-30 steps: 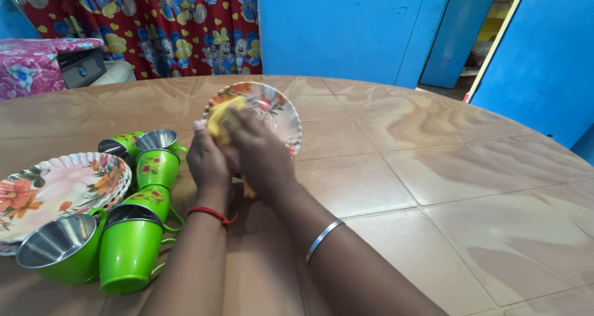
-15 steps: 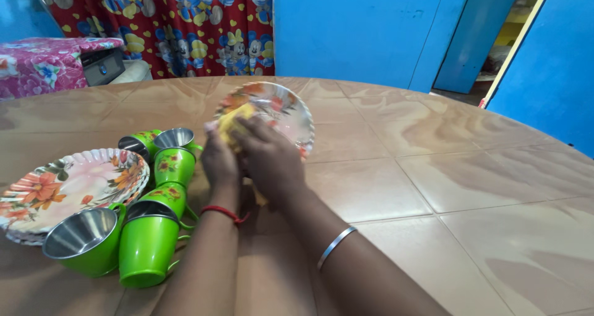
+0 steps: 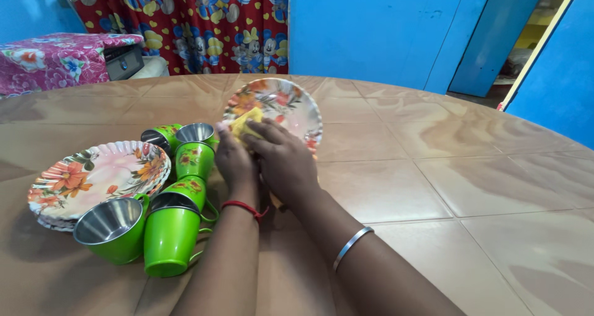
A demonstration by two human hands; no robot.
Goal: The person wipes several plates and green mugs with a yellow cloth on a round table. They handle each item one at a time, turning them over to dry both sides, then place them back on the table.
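The person holds a flowered plate (image 3: pixel 288 106) tilted up on its edge over the brown table (image 3: pixel 433 167). The left hand (image 3: pixel 234 158) grips the plate's lower left rim, fingers curled closed around it. The right hand (image 3: pixel 284 158) presses a yellow cloth (image 3: pixel 245 122) flat against the plate's face, fingers bent down over the cloth. Just left of the hands stand 5 green cups (image 3: pixel 170 229) with steel insides, and beside those lies a stack of flowered plates (image 3: pixel 93 174).

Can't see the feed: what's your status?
Left hand holds plate tilted. Right hand presses yellow cloth on it. Green cups close left.
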